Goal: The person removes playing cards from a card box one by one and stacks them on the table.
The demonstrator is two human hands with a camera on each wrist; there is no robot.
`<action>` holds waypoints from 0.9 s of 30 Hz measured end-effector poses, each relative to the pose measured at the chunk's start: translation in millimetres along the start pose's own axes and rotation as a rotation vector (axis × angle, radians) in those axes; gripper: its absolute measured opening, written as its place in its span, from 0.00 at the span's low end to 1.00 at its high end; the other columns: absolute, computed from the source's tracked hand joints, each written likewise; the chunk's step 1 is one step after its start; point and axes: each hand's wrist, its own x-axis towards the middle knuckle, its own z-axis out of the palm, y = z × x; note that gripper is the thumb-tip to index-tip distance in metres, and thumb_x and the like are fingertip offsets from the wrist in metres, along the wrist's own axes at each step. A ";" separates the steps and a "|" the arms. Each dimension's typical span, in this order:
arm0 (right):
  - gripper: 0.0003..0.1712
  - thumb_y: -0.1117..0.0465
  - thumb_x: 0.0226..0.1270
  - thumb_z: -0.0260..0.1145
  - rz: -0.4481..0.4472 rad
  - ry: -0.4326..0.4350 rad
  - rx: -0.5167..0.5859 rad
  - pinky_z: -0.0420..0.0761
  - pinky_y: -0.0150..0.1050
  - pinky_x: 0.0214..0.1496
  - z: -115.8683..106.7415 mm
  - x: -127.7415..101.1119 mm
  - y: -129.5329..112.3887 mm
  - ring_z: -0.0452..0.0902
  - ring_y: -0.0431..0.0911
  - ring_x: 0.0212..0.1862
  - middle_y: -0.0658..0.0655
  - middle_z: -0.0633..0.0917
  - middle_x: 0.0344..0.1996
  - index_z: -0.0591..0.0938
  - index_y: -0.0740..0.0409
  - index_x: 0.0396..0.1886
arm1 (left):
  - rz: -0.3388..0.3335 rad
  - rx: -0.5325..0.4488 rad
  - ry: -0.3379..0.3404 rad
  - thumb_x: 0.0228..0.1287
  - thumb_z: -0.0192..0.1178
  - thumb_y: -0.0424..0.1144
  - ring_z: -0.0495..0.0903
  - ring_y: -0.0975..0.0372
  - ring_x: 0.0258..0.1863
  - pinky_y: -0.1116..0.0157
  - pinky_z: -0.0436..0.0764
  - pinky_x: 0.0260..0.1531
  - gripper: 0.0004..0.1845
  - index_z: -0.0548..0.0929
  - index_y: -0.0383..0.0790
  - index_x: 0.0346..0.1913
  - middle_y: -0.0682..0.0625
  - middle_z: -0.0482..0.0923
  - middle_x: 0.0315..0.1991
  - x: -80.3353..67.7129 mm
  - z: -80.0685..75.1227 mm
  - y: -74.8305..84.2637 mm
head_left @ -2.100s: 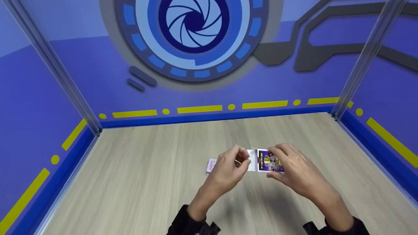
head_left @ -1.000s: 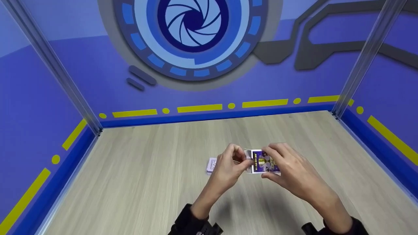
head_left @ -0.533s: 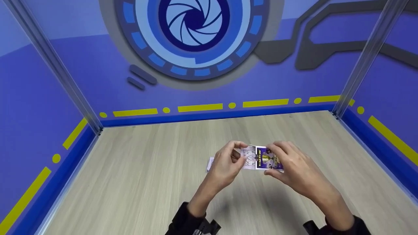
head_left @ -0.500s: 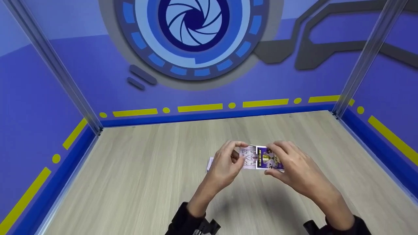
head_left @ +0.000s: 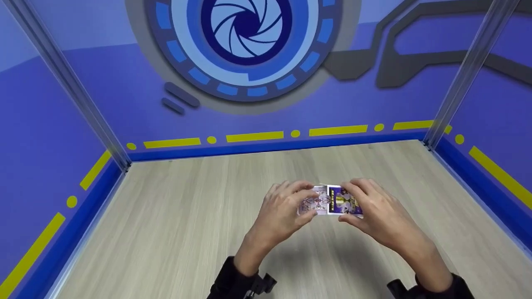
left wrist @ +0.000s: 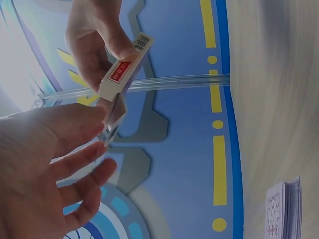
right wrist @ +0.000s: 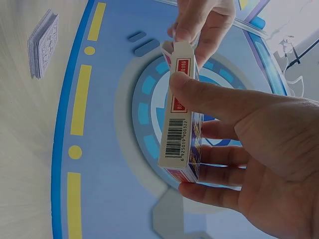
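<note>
Glossy printed cardboard card box (right wrist: 182, 119); matt wood-grain laminate tabletop (head_left: 174, 232); smooth paper card stack (right wrist: 44, 45).

Purple card box (head_left: 344, 202) held level above the table, cards (head_left: 312, 203) protruding from its left end.

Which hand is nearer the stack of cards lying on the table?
Left. The left hand is at the open end of the card box, directly over the side where the stack of cards lies. The right hand grips the box further from the stack.
</note>
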 end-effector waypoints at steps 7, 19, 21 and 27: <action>0.40 0.54 0.50 0.86 -0.002 -0.005 0.004 0.82 0.52 0.49 -0.2 -0.3 0.7 0.77 0.53 0.53 0.59 0.80 0.53 0.80 0.60 0.61 | 0.031 0.083 -0.087 0.58 0.78 0.48 0.72 0.58 0.63 0.57 0.70 0.64 0.24 0.84 0.52 0.57 0.52 0.75 0.64 -1.6 1.3 4.2; 0.39 0.53 0.54 0.84 0.077 -0.044 0.002 0.81 0.55 0.49 -5.1 -2.7 2.3 0.78 0.56 0.54 0.63 0.80 0.55 0.78 0.63 0.63 | 0.037 0.062 -0.036 0.61 0.76 0.35 0.73 0.57 0.65 0.57 0.72 0.64 0.15 0.84 0.48 0.47 0.48 0.77 0.63 -1.4 0.2 -8.8; 0.39 0.53 0.55 0.83 0.101 -0.055 -0.006 0.80 0.58 0.51 -6.7 -3.0 2.7 0.78 0.58 0.55 0.64 0.80 0.56 0.78 0.62 0.63 | 0.022 0.051 -0.033 0.61 0.75 0.33 0.73 0.56 0.66 0.56 0.71 0.65 0.14 0.84 0.47 0.47 0.47 0.77 0.64 -2.0 -2.8 -14.0; 0.40 0.53 0.57 0.82 0.135 -0.053 -0.012 0.78 0.62 0.55 -8.2 -3.7 3.8 0.79 0.62 0.57 0.67 0.81 0.57 0.76 0.63 0.65 | -0.005 -0.004 -0.001 0.60 0.72 0.27 0.72 0.53 0.68 0.53 0.72 0.66 0.13 0.84 0.43 0.45 0.44 0.76 0.65 -3.7 -11.2 -28.5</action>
